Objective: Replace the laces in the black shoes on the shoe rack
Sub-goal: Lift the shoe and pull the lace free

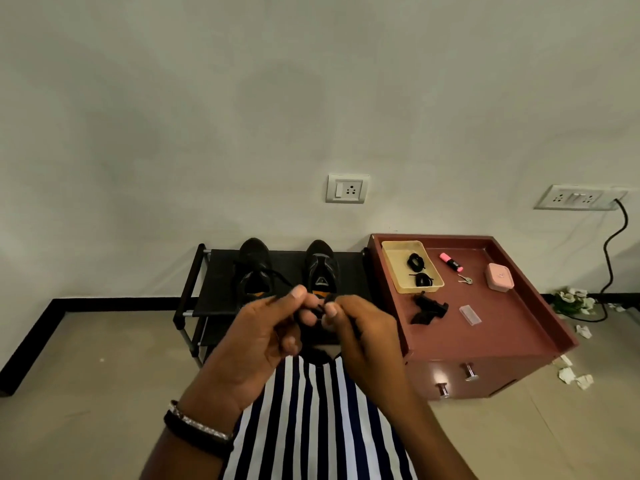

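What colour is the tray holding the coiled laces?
The shallow rectangular tray is pale yellow; clearest in the head view.

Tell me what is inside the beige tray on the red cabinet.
Two bundles of black lace lie in the beige tray: the far coil and the near coil. Nothing else shows there. Whatever lies beneath the coils is covered.

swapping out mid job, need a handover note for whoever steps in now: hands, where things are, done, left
Left hand and right hand: both pinch a black lace that seems to run from the left shoe.
The right shoe stands beside it on the shoe rack; two coiled laces lie in the tray on the cabinet.
Done: no shoe visibly relaced. Left: relace both.
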